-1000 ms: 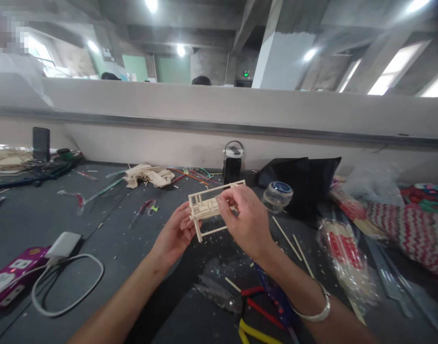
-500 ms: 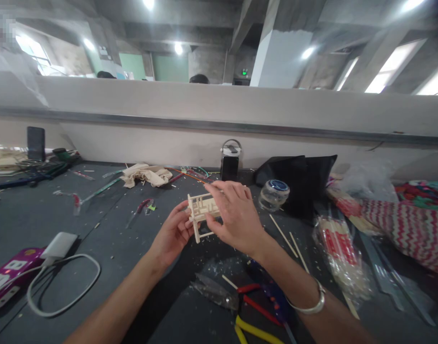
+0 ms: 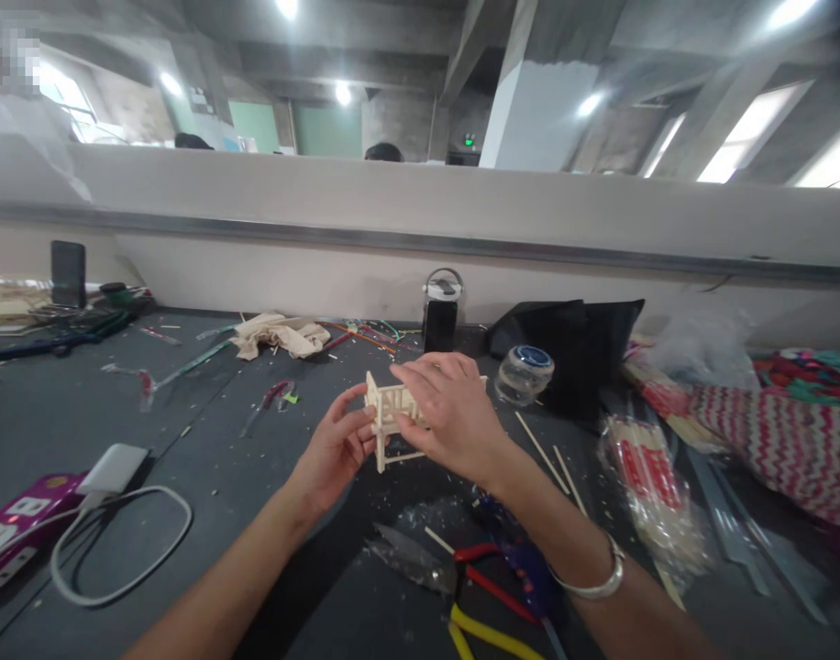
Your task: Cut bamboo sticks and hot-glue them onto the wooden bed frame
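Between my hands is a small pale wooden stick model (image 3: 391,401), like a miniature bench or bed with posts and slatted sides. My left hand (image 3: 337,440) is closed on its left end, thumb and fingers at the corner post. Across its top and right side lies my right hand (image 3: 451,408), fingers bent over the frame and thumb against the front slats. This hand hides much of the model's right half. Below, on the dark table, lie red-handled pliers (image 3: 495,582), yellow-handled pliers (image 3: 492,632) and a blue glue gun (image 3: 520,559), partly under my right forearm.
A lidded clear jar (image 3: 525,374) and a black bottle (image 3: 440,316) stand behind my hands. Bagged sticks (image 3: 650,486) lie at right. On the left are a purple power strip (image 3: 27,522) with a white charger (image 3: 114,469), and a crumpled beige cloth (image 3: 281,335).
The stick model has been tilted, so its slatted side now faces me more upright. Both hands stay on it, the right hand shifting slightly.
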Action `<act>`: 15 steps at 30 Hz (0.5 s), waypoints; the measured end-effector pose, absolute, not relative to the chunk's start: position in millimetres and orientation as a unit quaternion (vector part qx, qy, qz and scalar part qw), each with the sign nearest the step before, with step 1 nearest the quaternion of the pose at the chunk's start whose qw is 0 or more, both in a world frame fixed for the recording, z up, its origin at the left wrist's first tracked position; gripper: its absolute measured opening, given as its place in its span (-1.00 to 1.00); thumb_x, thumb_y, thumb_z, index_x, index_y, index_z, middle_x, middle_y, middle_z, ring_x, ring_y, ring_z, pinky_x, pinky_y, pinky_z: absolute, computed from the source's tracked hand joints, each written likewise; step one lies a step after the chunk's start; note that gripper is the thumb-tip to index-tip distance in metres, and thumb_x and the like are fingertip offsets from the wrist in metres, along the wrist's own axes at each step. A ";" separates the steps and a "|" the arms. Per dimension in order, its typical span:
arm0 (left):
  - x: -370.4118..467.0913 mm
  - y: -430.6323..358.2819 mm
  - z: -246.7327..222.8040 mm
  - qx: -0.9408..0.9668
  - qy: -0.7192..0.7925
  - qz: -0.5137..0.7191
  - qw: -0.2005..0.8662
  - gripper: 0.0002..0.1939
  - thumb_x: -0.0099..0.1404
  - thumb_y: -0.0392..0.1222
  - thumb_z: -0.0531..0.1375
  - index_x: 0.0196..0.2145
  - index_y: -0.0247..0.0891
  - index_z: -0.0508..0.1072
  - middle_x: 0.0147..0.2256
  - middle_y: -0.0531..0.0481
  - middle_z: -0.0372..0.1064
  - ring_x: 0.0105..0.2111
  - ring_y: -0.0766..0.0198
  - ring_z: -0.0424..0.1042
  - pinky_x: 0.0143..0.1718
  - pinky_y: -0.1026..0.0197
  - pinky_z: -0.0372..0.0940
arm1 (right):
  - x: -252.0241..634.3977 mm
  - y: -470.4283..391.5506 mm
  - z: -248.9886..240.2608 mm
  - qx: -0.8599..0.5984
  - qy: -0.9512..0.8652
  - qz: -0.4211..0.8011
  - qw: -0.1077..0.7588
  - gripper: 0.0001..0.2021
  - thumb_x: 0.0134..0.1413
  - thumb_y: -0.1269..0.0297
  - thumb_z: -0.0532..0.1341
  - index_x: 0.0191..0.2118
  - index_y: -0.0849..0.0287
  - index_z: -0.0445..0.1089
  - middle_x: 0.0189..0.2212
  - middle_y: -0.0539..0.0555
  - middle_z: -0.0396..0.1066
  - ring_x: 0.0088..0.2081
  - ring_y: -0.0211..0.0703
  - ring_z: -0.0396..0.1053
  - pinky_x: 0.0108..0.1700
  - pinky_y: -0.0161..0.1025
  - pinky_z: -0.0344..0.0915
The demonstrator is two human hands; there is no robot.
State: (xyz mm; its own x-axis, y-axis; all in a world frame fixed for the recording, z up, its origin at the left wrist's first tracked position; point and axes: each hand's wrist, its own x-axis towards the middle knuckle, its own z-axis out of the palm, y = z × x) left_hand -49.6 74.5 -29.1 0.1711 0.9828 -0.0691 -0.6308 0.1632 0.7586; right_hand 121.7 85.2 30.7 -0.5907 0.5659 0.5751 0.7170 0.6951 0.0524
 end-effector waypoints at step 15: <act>-49.5 73.9 -28.6 0.293 0.289 0.577 0.706 -0.55 0.08 -0.35 0.30 -0.07 -0.21 0.30 -0.39 0.01 0.50 -0.47 0.30 0.51 -0.41 0.30 0.39 | 122.3 90.4 27.8 -0.333 -0.894 -0.152 0.258 -0.67 0.13 0.29 0.14 0.01 0.21 0.33 -0.19 0.13 0.47 -0.07 0.03 0.24 0.02 -0.03 0.06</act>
State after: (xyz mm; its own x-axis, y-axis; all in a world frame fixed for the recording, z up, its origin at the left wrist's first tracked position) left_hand -49.5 73.9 -28.6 0.1674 0.9834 -0.0706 -0.6441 0.1633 0.7473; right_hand 122.3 90.4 27.8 -0.6448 0.5174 0.5626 0.6742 0.7318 0.0997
